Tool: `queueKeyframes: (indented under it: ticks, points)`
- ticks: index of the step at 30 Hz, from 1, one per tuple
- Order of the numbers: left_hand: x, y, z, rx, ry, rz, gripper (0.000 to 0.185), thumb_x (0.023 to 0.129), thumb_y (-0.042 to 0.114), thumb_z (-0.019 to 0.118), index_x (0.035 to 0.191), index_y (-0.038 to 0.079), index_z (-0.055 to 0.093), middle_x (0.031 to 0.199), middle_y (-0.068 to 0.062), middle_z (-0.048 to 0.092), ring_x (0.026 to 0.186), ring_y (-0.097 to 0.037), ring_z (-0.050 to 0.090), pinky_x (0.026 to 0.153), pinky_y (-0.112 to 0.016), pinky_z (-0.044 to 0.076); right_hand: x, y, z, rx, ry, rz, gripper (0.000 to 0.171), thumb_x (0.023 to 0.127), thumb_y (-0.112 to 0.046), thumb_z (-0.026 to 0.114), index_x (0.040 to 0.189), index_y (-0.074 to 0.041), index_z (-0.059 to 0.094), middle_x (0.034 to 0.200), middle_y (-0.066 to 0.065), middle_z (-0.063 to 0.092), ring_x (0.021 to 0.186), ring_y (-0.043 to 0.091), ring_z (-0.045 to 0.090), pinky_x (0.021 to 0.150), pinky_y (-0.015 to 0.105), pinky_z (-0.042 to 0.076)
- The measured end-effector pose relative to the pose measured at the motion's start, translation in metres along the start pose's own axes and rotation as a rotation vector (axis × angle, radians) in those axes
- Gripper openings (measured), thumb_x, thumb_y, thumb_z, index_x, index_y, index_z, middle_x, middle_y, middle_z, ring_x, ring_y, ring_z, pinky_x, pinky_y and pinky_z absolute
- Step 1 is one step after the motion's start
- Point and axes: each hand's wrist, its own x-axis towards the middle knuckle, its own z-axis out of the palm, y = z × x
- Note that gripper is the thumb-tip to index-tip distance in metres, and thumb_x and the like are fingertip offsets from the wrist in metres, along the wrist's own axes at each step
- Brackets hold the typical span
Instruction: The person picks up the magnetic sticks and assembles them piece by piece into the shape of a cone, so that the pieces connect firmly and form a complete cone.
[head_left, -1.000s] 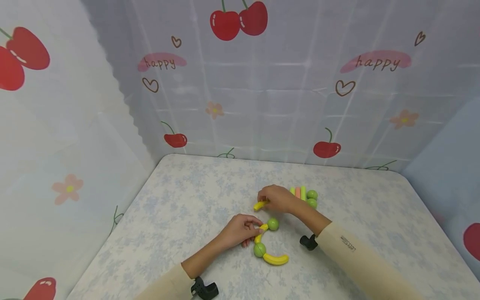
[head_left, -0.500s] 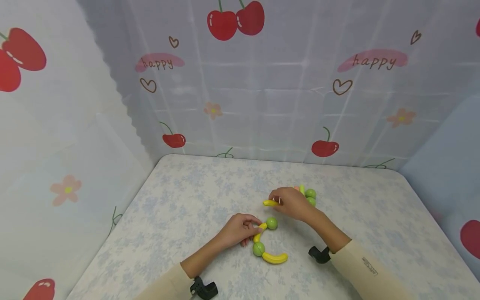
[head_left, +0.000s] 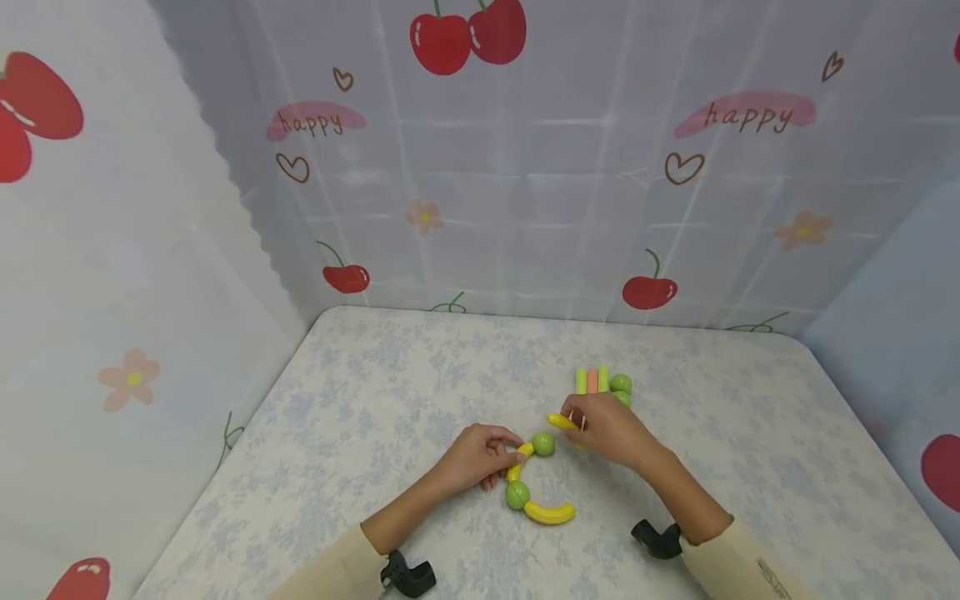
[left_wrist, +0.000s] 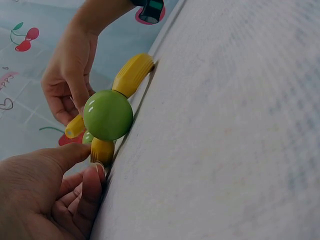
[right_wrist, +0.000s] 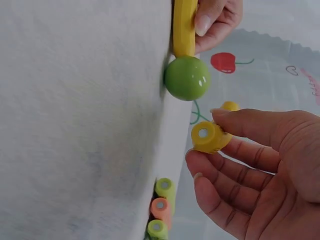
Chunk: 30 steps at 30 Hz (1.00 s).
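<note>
My left hand (head_left: 472, 458) pinches a yellow curved magnetic stick (head_left: 514, 473) between thumb and fingers. That stick runs from one green ball (head_left: 543, 443) at its far end to a second green ball (head_left: 517, 495) at its near end. From the near ball, another yellow curved stick (head_left: 550, 513) bends off to the right on the table. Just right of the far ball, my right hand (head_left: 609, 427) holds a separate yellow curved stick (head_left: 561, 422) by thumb and fingertips. In the right wrist view, a round silvery spot shows on this stick's end (right_wrist: 203, 133).
Behind my right hand lie straight sticks, light green (head_left: 581, 381) and orange (head_left: 592, 381), side by side. Green balls (head_left: 621, 383) sit to their right, partly covered by the hand. A patterned tablecloth (head_left: 390, 375) covers the table, with printed curtains (head_left: 525, 208) around it.
My right hand has moved right and then closer to me, carrying its yellow curved stick and uncovering the straight sticks behind. My left hand keeps its pinch in the same place.
</note>
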Motion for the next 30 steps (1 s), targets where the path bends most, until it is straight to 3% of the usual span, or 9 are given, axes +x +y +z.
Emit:
queueKeyframes:
  ticks: [11,30]
  points:
    - [-0.002,0.004,-0.002,0.0,-0.007,0.001,0.022,0.097,0.024,0.072,0.115,0.012,0.074,0.066,-0.003,0.067,0.043,-0.015,0.055,0.041,-0.027,0.049,-0.017,0.002,0.012,0.026,-0.021,0.105,0.012,0.085,-0.008,0.082,0.088,-0.009,0.07,0.074,-0.003,0.06,0.064,0.011,0.053,0.055,0.027,0.047]
    - [-0.003,0.006,-0.001,-0.027,0.005,-0.017,0.019,0.098,0.025,0.071,0.111,0.012,0.075,0.065,-0.006,0.066,0.042,-0.015,0.054,0.041,-0.027,0.048,-0.019,-0.004,0.022,0.028,-0.03,0.141,0.016,0.082,-0.009,0.085,0.085,-0.011,0.07,0.072,-0.003,0.058,0.063,0.012,0.051,0.053,0.028,0.045]
